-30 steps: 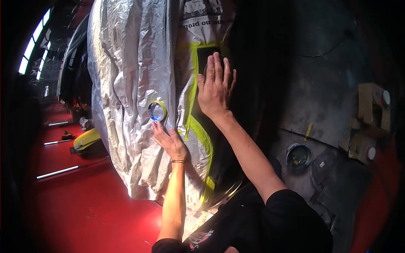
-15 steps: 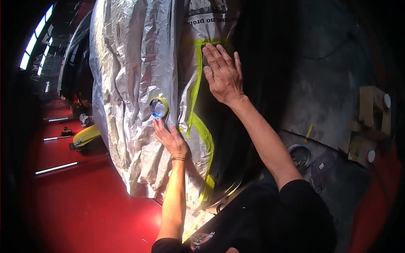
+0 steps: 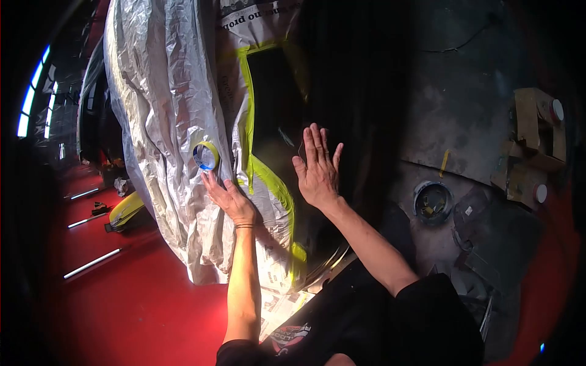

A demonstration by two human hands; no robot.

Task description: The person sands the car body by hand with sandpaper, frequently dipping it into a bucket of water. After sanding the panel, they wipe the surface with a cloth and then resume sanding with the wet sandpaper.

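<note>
Crinkled plastic sheeting point(image 3: 177, 91) and printed paper point(image 3: 271, 204) cover much of a dark, curved panel point(image 3: 274, 91). Yellow-green tape point(image 3: 249, 104) runs along the paper's edge. My left hand point(image 3: 231, 201) rests on the sheeting with its fingers spread, the fingertips just below a roll of yellow tape point(image 3: 206, 156) with a blue inner side. Over the dark panel, right of the tape line, lies my right hand point(image 3: 318, 174), flat with its fingers extended and nothing held in it.
A red floor point(image 3: 152, 305) with white strips extends at the left, near a yellow object point(image 3: 126, 210). On the grey floor at the right stand a round bucket point(image 3: 433, 202) and cardboard boxes point(image 3: 534, 131) with white-lidded items.
My right hand has moved down the dark panel, away from the upper taped corner. The view has shifted, and my left hand stays beside the tape roll.
</note>
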